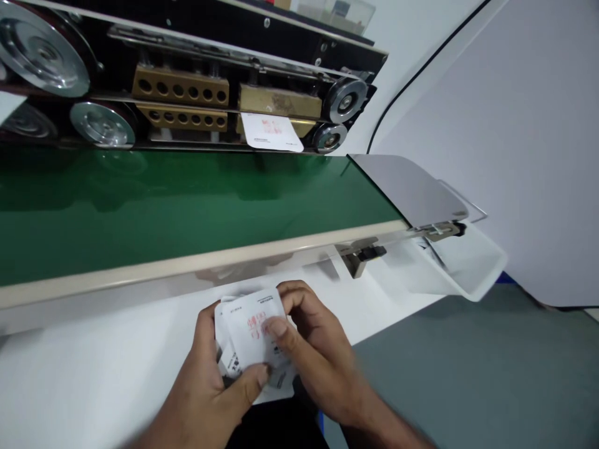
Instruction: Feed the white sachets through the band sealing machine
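A small stack of white printed sachets (243,318) is held between my two hands in front of the machine. My left hand (219,380) grips the stack from the left, its thumb across the lower front. On the right side, my right hand (311,340) closes on the stack, with its thumb pressing the top sachet near the red print. The sachets overlap unevenly, and some stick out below. Another white sachet (271,132) with red print sits in the sealing machine (281,100), between its belts at the right end.
A green conveyor belt (187,212) runs along the machine. At its right end is a grey metal plate (407,187), with a white plastic bin (472,262) below. Brass blocks (182,87) and metal wheels (103,125) line the machine. A white surface (116,355) lies beneath.
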A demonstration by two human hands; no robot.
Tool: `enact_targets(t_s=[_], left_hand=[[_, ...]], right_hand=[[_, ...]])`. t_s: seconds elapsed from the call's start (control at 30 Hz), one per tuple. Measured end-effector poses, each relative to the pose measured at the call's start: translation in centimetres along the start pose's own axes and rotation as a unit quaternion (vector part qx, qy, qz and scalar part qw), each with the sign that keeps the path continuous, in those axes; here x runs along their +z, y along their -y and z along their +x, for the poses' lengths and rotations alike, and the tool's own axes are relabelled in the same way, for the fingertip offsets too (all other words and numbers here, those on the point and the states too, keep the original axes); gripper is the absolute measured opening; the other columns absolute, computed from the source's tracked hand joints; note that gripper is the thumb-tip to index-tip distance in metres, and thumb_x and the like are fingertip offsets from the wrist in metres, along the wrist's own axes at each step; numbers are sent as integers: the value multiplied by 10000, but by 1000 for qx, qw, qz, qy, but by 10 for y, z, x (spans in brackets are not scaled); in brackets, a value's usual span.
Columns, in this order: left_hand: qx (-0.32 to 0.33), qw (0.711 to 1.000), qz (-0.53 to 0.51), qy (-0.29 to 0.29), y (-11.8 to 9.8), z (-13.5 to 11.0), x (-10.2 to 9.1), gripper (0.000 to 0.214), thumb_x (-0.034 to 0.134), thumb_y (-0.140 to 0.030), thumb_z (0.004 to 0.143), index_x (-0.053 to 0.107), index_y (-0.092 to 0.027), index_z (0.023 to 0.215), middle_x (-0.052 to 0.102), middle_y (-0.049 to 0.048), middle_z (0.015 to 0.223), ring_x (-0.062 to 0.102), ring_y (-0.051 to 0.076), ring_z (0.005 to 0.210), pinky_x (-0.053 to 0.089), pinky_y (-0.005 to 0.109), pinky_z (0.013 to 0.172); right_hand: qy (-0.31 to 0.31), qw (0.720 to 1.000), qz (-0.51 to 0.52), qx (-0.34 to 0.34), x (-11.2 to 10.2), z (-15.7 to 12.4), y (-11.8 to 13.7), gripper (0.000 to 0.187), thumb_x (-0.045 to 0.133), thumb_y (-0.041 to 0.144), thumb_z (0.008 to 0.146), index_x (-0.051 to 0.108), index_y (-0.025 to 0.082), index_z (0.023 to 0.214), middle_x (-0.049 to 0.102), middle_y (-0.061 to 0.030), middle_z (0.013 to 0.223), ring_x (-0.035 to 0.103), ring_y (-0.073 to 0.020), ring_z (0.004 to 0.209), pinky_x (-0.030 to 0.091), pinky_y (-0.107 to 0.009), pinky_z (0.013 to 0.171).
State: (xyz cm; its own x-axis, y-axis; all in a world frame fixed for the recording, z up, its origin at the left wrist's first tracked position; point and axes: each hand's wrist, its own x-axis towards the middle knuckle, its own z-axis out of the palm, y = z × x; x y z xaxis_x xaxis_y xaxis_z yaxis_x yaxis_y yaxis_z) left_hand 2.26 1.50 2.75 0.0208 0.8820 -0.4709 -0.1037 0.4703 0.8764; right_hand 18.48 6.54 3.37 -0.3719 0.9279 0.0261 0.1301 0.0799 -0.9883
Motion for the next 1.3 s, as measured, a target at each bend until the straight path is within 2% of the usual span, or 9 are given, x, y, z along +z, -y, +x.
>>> enact_targets(t_s=[0.17, 0.33, 0.5, 0.63, 0.83, 0.93, 1.1, 1.2, 1.3], left_hand=[[-27, 999, 11, 24, 2, 0, -5, 671, 669, -571, 787, 289, -299, 1268, 679, 23, 860, 542, 121, 540, 450, 242, 460], [-12, 1000, -4, 8, 3, 1, -3, 604, 674, -555, 793, 331, -290, 1214, 598, -41, 762, 467, 70, 467, 415, 209, 435], [-19, 1000, -15, -2, 6, 2, -2, 616, 709, -498, 780, 323, -286, 1211, 579, -69, 706, 464, 73, 469, 417, 201, 436], [-24, 1000, -9, 10, 6, 1, -2, 586, 689, -506, 800, 317, -296, 1201, 545, -86, 709, 448, 58, 466, 408, 194, 441], [-10, 1000, -20, 20, 5, 1, -3, 557, 634, -574, 822, 332, -286, 1191, 569, -81, 695, 453, 66, 477, 413, 213, 464], [-7, 1000, 6, 29, 6, 3, -6, 537, 591, -595, 844, 326, -291, 1199, 582, -81, 706, 455, 69, 476, 440, 245, 511], [-12, 1000, 11, 25, 6, 2, -7, 543, 597, -587, 844, 327, -314, 1228, 619, -57, 786, 475, 80, 495, 458, 267, 526], [-14, 1000, -21, 16, 5, 0, -5, 529, 620, -569, 836, 350, -334, 1226, 623, -56, 826, 454, 72, 480, 435, 258, 484], [-20, 999, -24, 5, 5, -3, -3, 531, 614, -587, 833, 361, -359, 1240, 604, -76, 761, 420, 74, 443, 420, 274, 470]], right_hand=[[-89, 994, 61, 7, 4, -5, -10, 208, 552, 363, 1037, 495, 178, 961, 445, 6, 780, 405, -93, 651, 361, -175, 558], [-79, 997, 19, -7, 14, -8, -15, 290, 675, 383, 934, 479, 180, 1002, 501, -26, 911, 496, -139, 800, 444, -239, 696], [-42, 998, -32, -30, 13, -6, -14, 217, 594, 350, 974, 547, 152, 899, 516, -44, 941, 523, -147, 838, 445, -260, 745], [-87, 992, -51, -78, 11, -5, -15, 141, 573, 299, 992, 577, 168, 940, 521, -45, 1020, 534, -157, 948, 448, -270, 836], [-124, 989, 69, -36, 15, -11, -21, 154, 563, 339, 1034, 555, 189, 999, 557, -19, 894, 530, -110, 773, 462, -187, 677], [-147, 984, 90, -45, 2, -14, -14, 143, 551, 350, 1046, 560, 208, 1063, 594, -27, 955, 558, -113, 822, 485, -192, 738], [-5, 999, -50, 10, -45, -9, 19, 322, 654, 317, 973, 542, 226, 1260, 600, -32, 999, 587, -127, 859, 495, -180, 713], [80, 991, -92, 59, -64, 2, 35, 281, 696, 317, 934, 560, 188, 1143, 611, -15, 927, 594, -122, 806, 494, -171, 659], [125, 979, -153, 42, -67, 14, 43, 161, 680, 280, 938, 628, 160, 1031, 630, -11, 896, 584, -100, 751, 460, -154, 608]])
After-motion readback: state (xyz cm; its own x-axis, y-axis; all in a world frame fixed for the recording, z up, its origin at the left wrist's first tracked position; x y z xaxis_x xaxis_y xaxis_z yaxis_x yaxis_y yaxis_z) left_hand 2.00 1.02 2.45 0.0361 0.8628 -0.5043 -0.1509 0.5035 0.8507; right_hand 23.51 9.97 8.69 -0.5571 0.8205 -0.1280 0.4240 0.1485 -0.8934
